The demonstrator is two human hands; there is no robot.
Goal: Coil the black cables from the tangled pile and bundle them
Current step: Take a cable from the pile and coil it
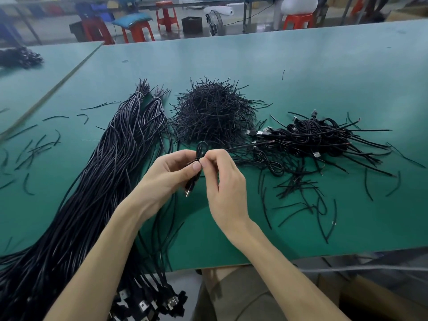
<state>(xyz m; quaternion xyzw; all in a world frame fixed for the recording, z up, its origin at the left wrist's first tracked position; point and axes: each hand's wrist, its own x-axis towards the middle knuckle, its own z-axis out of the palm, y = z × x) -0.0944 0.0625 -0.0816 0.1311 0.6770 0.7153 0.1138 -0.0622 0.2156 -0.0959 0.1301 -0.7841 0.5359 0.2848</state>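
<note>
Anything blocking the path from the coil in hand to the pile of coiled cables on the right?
Nothing visible. The left hand and right hand pinch the coil above the mat; only loose ties lie flat between it and the coiled pile.

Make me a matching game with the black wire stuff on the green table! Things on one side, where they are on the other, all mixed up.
1 long cables
2 heap of short ties
3 pile of coiled cables
4 small coil

A pinched between left hand and right hand
B right part of the table
C left, hanging over the near edge
D middle, beyond the hands

Pairs: 1-C, 2-D, 3-B, 4-A
</note>
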